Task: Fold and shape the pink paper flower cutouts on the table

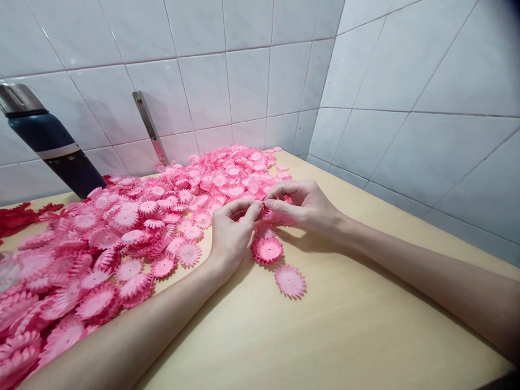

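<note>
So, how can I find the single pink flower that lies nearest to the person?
Start at the big heap of pink paper flowers on the wooden table. Below the two hands lies the lone flower, flat on bare wood, touching no other flower.

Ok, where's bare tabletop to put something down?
Bare tabletop lies between the two forearms and on to the near edge, plus a strip along the right wall. Left of the left hand, the pink paper flowers crowd everything back to the dark bottle.

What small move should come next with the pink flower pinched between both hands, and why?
Probably lower the flower onto the small stack just below. The left hand and right hand meet fingertip to fingertip above it, and another single flower lies separate beside it.
</note>
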`<state>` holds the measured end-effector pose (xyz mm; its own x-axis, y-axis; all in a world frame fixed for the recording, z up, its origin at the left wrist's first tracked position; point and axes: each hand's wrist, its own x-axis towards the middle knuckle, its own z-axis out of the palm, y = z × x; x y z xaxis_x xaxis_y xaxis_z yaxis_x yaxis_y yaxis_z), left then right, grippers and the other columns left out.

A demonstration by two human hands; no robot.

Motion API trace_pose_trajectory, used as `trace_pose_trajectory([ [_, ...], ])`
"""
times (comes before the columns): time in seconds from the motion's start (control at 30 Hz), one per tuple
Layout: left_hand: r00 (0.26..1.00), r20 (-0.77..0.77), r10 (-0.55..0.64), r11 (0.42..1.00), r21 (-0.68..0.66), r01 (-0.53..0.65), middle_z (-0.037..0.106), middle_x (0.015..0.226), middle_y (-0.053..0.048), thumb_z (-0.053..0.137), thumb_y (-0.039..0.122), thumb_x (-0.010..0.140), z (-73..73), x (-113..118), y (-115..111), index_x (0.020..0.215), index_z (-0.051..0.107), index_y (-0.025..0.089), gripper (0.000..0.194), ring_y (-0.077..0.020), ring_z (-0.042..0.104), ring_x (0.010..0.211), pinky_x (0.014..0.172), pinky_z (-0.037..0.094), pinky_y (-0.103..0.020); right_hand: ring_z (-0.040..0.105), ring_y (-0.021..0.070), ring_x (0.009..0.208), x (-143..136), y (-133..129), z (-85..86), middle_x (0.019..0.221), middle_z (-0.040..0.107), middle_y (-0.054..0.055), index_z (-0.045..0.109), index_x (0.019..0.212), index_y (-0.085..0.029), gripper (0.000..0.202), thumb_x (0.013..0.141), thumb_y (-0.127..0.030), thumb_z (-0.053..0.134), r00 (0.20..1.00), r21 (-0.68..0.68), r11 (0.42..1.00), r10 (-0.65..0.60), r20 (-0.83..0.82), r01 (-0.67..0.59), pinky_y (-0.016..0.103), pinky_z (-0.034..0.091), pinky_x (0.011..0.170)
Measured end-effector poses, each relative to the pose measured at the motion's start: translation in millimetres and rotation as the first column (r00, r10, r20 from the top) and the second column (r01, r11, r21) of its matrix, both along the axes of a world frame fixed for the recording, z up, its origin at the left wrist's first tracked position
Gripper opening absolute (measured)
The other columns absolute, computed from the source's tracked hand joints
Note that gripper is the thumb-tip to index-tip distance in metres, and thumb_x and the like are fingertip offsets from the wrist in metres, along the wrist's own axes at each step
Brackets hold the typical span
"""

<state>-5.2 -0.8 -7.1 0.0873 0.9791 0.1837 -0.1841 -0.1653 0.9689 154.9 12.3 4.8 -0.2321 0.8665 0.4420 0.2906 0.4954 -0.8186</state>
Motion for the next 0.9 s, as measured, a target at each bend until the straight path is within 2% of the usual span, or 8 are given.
trace_pose_trajectory([
  [0.13, 0.993, 0.11, 0.037, 0.998, -0.05, -0.032, 0.067, 0.08, -0.005, 0.072, 0.03, 0.072, -1.1, -0.1, 2.2, 0.079, 0.069, 0.012, 0.019, -0.017, 0.065, 0.078, 0.077, 0.056, -0.034, 0.059, 0.0161, 0.069, 1.3, 3.4, -1.1, 0.08, 0.066, 0.004, 0.068, 0.079, -0.018, 0.013, 0.078, -0.03, 0.067, 0.999, 0.107, 0.994, -0.026, -0.03, 0.029, 0.031, 0.048, 0.061],
  [0.23, 0.989, 0.133, 0.056, 0.998, -0.044, -0.051, 0.067, 0.081, -0.006, 0.072, 0.03, 0.071, -2.1, 0.1, 3.5, 0.078, 0.069, 0.012, 0.02, -0.0173, 0.065, 0.081, 0.079, 0.055, -0.034, 0.06, 0.0161, 0.072, 1.6, 4.8, -2.4, 0.086, 0.067, 0.005, 0.066, 0.086, -0.018, 0.015, 0.077, -0.029, 0.069, 0.998, 0.148, 0.988, -0.034, -0.05, 0.041, 0.03, 0.048, 0.062],
  [0.4, 0.993, 0.115, 0.017, 0.999, -0.038, -0.013, 0.066, 0.083, -0.007, 0.071, 0.036, 0.073, -0.6, 0.6, 2.7, 0.08, 0.067, 0.012, 0.026, -0.0178, 0.065, 0.079, 0.074, 0.056, -0.035, 0.064, 0.0178, 0.072, -1.2, 2.9, -4.0, 0.083, 0.069, 0.005, 0.063, 0.094, -0.018, 0.026, 0.075, -0.034, 0.072, 0.997, 0.095, 0.996, 0.006, -0.074, 0.001, 0.03, 0.049, 0.058],
  [0.53, 0.997, 0.056, 0.05, 0.999, 0.019, -0.051, 0.067, 0.09, -0.007, 0.08, 0.036, 0.063, 0.9, -0.4, 2.3, 0.09, 0.064, 0.014, 0.038, -0.0177, 0.065, 0.08, 0.073, 0.056, -0.033, 0.063, 0.0169, 0.07, -2.9, 1.3, -3.5, 0.079, 0.068, 0.004, 0.066, 0.085, -0.017, 0.02, 0.074, -0.033, 0.072, 0.997, 0.119, 0.993, -0.016, -0.069, 0.024, 0.03, 0.05, 0.06],
  [0.63, 0.998, 0.006, 0.068, 0.997, 0.035, -0.068, 0.067, 0.083, -0.005, 0.083, 0.03, 0.058, -0.7, -1.9, 3.0, 0.098, 0.062, 0.015, 0.048, -0.0167, 0.065, 0.075, 0.069, 0.055, -0.031, 0.064, 0.0176, 0.072, -3.3, -0.2, -2.1, 0.079, 0.069, 0.004, 0.069, 0.08, -0.018, 0.015, 0.075, -0.031, 0.071, 0.999, 0.117, 0.993, -0.012, -0.048, 0.017, 0.031, 0.052, 0.063],
  [0.77, 0.998, -0.03, 0.06, 0.998, 0.025, -0.059, 0.066, 0.071, -0.003, 0.078, 0.032, 0.066, -4.2, -2.5, 4.1, 0.099, 0.063, 0.013, 0.04, -0.0157, 0.064, 0.069, 0.066, 0.054, -0.03, 0.066, 0.0198, 0.077, -2.9, -2.6, 0.0, 0.085, 0.071, 0.006, 0.07, 0.085, -0.019, 0.014, 0.078, -0.031, 0.068, 0.999, 0.065, 0.998, 0.022, -0.039, -0.02, 0.033, 0.053, 0.067],
  [0.9, 0.995, -0.053, 0.08, 0.996, 0.039, -0.078, 0.07, 0.081, -0.008, 0.074, 0.031, 0.069, -5.4, -2.0, 4.8, 0.093, 0.067, 0.011, 0.032, -0.0175, 0.065, 0.076, 0.069, 0.054, -0.03, 0.066, 0.0207, 0.081, -2.3, -2.8, -0.5, 0.088, 0.071, 0.007, 0.07, 0.087, -0.018, 0.019, 0.079, -0.035, 0.068, 0.996, 0.037, 0.998, 0.061, -0.067, -0.059, 0.033, 0.054, 0.069],
])
